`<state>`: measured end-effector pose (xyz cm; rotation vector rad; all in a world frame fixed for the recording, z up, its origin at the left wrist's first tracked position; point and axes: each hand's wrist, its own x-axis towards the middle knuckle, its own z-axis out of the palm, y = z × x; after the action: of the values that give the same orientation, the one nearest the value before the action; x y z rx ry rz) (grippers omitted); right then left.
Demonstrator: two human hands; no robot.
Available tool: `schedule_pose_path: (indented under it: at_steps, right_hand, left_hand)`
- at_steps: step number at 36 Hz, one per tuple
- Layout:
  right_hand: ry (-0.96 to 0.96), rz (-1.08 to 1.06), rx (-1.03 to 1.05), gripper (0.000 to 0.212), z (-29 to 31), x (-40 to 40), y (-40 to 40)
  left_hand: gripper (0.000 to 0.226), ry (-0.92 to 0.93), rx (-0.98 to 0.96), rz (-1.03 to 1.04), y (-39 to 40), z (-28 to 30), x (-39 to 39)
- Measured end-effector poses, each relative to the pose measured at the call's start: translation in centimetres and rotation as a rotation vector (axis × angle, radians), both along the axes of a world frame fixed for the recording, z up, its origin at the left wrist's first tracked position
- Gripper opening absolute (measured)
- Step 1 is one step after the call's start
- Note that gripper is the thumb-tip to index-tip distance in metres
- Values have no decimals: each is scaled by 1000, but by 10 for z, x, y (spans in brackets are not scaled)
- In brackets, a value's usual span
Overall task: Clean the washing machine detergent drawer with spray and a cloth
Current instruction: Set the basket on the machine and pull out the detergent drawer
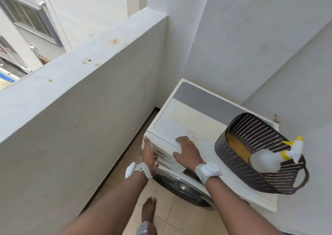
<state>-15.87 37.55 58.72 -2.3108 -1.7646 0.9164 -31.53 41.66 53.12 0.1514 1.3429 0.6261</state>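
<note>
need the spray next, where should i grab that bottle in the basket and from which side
Grip the spray bottle round its white body, coming from above and the front right. It lies tilted on the dark basket's near rim, its yellow-trimmed head pointing up and right, so the body is the exposed part.

White washing machine (195, 125) stands on tiled floor (172, 215) in a corner, top stained. Dark perforated basket (255, 144) sits on its top at right, overhanging the front edge. Right hand (187, 149) rests flat on the top's front-left.

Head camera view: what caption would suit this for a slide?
Both hands, left hand and right hand, on the washing machine at its detergent drawer; spray bottle waiting in basket.
</note>
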Motion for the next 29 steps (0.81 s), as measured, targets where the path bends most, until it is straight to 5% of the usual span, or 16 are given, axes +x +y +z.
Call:
schedule_pose_path:
  at_steps: [10,15,22,29]
  right_hand:
    - [-19,113,-45,77,-7,-5,-16]
    - [-166,217,110,61,-3,-14,-37]
    - [-82,271,104,61,-7,-22,-57]
    - [-51,154,194,41,-20,-34,-63]
  left_hand:
    - [114,-83,80,-34,-12,5,-3]
    - [136,-54,84,-67,-18,8,-11]
    - [116,24,27,-99,-49,29,-37]
    - [131,-9,-46,-150,-102,9,-75]
